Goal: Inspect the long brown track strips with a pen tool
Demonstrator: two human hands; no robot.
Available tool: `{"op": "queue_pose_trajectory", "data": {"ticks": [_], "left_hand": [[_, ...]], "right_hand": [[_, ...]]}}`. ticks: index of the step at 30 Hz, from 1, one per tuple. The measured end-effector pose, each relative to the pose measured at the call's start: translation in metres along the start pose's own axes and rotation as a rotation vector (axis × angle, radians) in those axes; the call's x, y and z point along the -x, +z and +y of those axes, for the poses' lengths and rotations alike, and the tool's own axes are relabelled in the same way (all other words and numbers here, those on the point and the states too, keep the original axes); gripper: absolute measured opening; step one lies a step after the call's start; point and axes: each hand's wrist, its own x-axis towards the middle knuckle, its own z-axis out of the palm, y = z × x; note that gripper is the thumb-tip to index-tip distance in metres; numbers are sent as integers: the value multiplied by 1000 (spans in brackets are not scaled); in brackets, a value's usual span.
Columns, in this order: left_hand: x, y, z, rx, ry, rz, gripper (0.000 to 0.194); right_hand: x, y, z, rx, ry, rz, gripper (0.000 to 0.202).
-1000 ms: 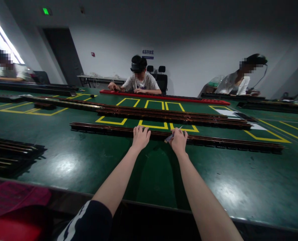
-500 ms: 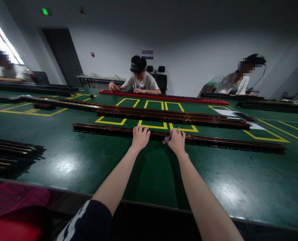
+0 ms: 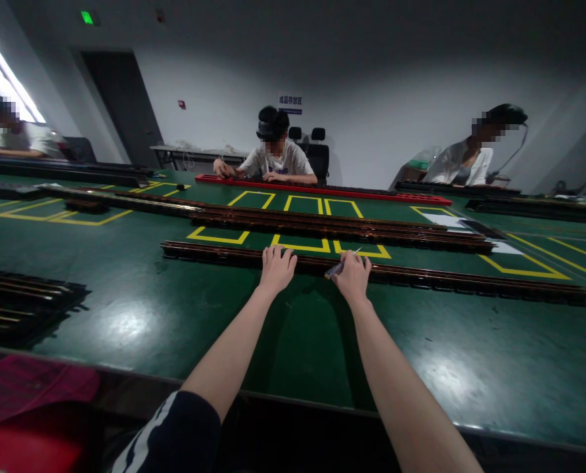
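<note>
Nearest dark strip (image 3: 450,277) has slid right on green table (image 3: 175,328), door (image 3: 120,98) beyond

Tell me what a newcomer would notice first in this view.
Probably the long dark strip lying across the green table, with the left hand resting on it and the right hand beside it, gripping a slim tool. Next, the bright red rail on the table's far side, in front of a person in a white T-shirt. The yellow outlines between strip and rail stand out too.
</note>
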Motion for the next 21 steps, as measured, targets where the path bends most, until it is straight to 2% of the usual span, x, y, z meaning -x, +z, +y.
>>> {"op": "queue_pose_trajectory", "data": {"ticks": [8, 14, 21], "left_hand": [[-1, 7, -3, -21, 13, 40, 47], [-1, 3, -2, -4, 7, 11, 49], [0, -1, 1, 15, 0, 4, 46]], "right_hand": [[0, 1, -3, 25, -61, -38, 20], [-2, 6, 3, 2, -131, -52, 22], [2, 1, 0, 35, -91, 0, 21]]}}
